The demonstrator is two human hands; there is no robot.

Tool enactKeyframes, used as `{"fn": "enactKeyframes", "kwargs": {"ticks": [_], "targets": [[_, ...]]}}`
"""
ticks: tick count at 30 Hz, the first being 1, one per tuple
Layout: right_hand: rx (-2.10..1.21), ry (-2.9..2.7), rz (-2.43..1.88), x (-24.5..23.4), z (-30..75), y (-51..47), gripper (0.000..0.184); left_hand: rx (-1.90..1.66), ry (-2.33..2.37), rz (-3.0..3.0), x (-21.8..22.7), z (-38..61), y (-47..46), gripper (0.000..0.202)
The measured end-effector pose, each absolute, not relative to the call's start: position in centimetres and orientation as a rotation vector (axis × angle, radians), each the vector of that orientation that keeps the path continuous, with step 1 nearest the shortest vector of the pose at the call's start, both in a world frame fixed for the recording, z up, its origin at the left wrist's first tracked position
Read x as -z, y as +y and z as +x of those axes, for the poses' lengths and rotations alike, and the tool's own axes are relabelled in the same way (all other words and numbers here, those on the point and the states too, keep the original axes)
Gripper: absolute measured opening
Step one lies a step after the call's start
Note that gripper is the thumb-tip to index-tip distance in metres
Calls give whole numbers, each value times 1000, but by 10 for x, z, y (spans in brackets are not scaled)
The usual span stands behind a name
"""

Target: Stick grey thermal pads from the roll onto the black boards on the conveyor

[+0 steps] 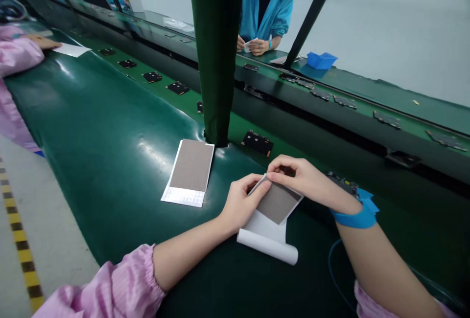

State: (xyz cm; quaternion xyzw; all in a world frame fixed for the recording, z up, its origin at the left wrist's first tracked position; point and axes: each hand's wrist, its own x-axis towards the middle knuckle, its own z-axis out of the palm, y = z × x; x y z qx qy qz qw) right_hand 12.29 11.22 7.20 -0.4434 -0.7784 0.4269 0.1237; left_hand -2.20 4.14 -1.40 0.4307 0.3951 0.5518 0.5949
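My left hand (244, 200) is closed on a grey-brown adhesive sheet (279, 204) with a white backing, its thumb lying along the near corner. At that same corner my right hand (293, 173) pinches with thumb and forefinger. The white backing paper (270, 245) hangs below the sheet, curled into a roll at its lower end. To the left, flat on the green mat, lies a stack of similar grey-brown sheets (191, 166) on white backing. A blue wrist strap (356, 215) goes around my right wrist.
Black circuit boards (257, 143) lie in a row along the green belt (235, 134) beyond my hands. A green-covered post (218, 63) rises behind the stack. Across the line, a co-worker in blue (266, 10) holds a small white piece; a pink sleeve (18, 54) reaches in at left.
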Motion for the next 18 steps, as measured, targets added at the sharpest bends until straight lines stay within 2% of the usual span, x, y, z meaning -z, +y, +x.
{"fn": "enactKeyframes", "kwargs": {"ticks": [6,9,13,18], "targets": [[-1137,-2221,-1298,-73,125,115,27,-1267,941,991,14,-22,41,26],[-951,-2151,-1385,-68,135,131,32,-1255,953,989,14,-22,42,26],[-660,-2135,-1496,-51,155,167,39,-1241,940,988,15,-22,42,27],[-600,-2320,-1511,-26,167,197,38,-1227,944,980,15,-21,41,26]]}}
